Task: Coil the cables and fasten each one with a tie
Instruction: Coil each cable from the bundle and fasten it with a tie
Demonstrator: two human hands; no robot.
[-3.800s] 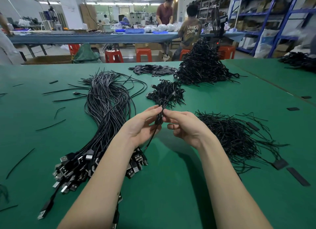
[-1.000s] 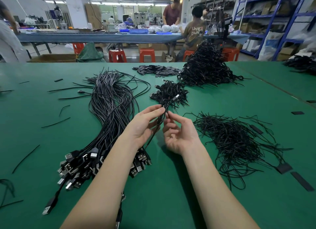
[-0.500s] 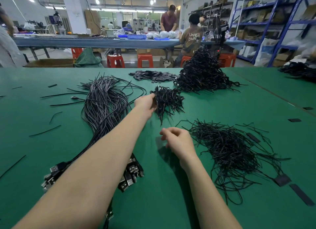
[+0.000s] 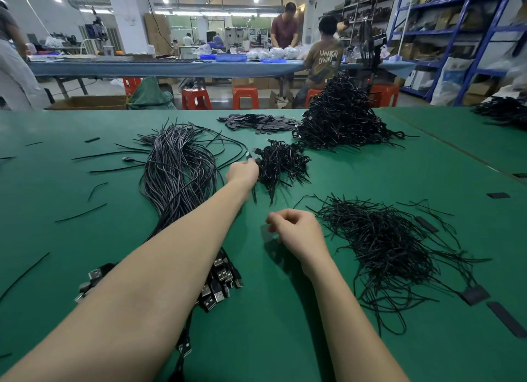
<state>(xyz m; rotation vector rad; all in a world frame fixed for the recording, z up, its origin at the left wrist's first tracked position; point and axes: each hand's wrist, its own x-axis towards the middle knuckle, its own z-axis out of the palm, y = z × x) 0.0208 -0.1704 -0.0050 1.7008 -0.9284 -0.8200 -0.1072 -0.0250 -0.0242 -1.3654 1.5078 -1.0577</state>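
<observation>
A thick bundle of long uncoiled black cables point(image 4: 176, 176) lies on the green table point(image 4: 285, 339), its USB plugs point(image 4: 219, 284) nearest me. A small pile of coiled, tied cables point(image 4: 281, 165) sits mid-table. My left hand point(image 4: 243, 172) is stretched out to that pile's left edge, and a connector point(image 4: 248, 155) sticks up just past its fingertips. The fingers are hidden behind the back of the hand. My right hand point(image 4: 296, 230) rests on the table with loosely curled fingers and holds nothing, just left of a loose heap of black ties point(image 4: 382, 239).
A tall heap of coiled cables point(image 4: 342, 119) and a scatter of flat black pieces point(image 4: 256, 123) lie at the back. Stray ties point(image 4: 81, 213) dot the left side, flat black strips point(image 4: 504, 319) the right. People work at a far table.
My left hand carried the coiled cable from in front of me out to the small pile. My right hand let go of it and dropped to the table.
</observation>
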